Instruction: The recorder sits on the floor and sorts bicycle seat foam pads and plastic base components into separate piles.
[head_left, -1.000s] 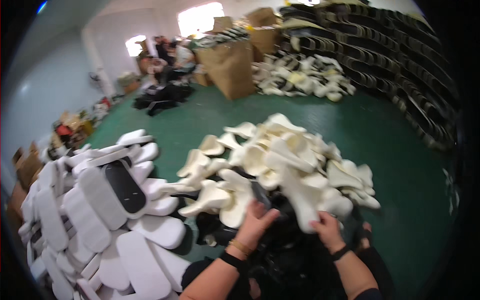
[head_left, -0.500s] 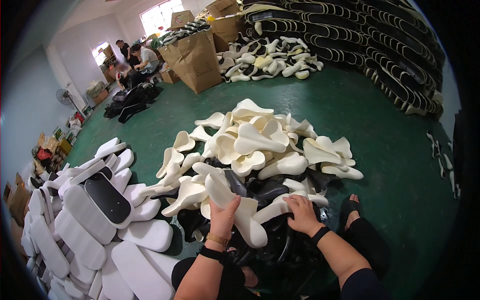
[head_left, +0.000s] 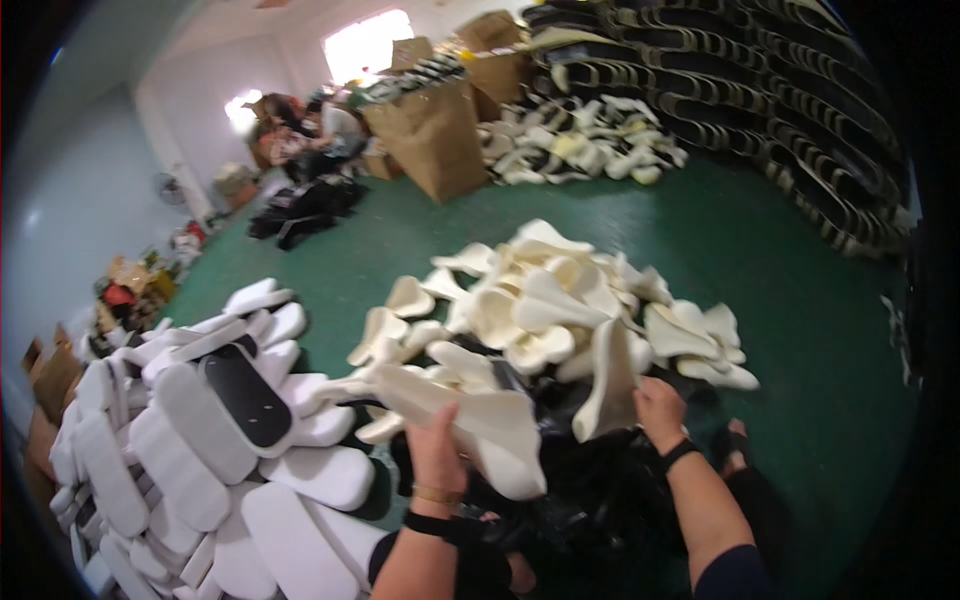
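Just above glossy black pieces (head_left: pixel 585 500), the left hand (head_left: pixel 437 455) gripped one cream saddle-shaped foam pad (head_left: pixel 498 430), fingers mostly hidden behind it; the right hand (head_left: pixel 660 410), fingers curled, pinched a second pad (head_left: pixel 605 385) by its edge. White oblong pads (head_left: pixel 190 440) lay leftward; beyond the hands, heaped cream pads (head_left: pixel 550 300); farther, a cardboard box (head_left: pixel 435 140).
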